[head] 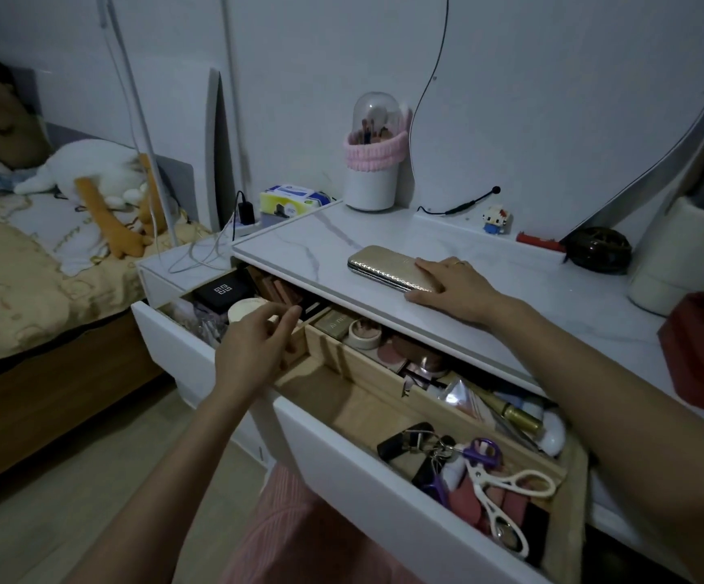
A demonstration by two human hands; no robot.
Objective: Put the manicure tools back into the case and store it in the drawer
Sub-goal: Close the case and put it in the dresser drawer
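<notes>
One flat gold case (388, 268) with a quilted, shiny cover lies closed on the white marble-patterned tabletop (510, 280) at the centre of the frame, and the right hand (453, 288) rests on its right end with fingers straight. The left hand (253, 349) hovers over the one open drawer (367, 478) at lower centre, fingers loosely curled and holding nothing. The white-fronted, wood-lined drawer holds round compacts, one black box and two eyelash curlers.
</notes>
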